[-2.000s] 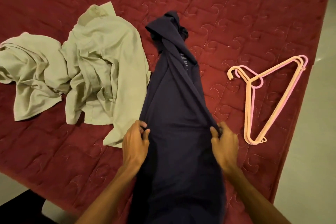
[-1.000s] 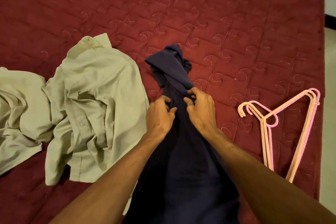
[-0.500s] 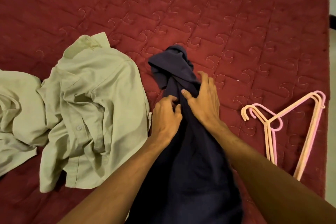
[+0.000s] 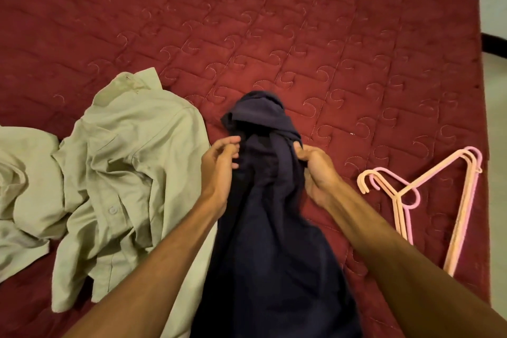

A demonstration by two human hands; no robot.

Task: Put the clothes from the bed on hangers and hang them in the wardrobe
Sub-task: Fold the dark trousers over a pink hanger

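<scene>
Gripping the navy garment (image 4: 269, 241) from both sides, I have my hands near its bunched far end. The left hand (image 4: 219, 170) pinches the cloth's left edge and the right hand (image 4: 315, 173) curls round its right edge. The garment lies lengthwise on the red quilted bed (image 4: 274, 22), running from between my forearms to a crumpled top just beyond the fingers. A pale green shirt (image 4: 123, 173) lies rumpled just to its left, with another pale green piece (image 4: 22, 178) further left. Pink and peach hangers (image 4: 428, 192) rest flat on the bed, apart from the right hand.
</scene>
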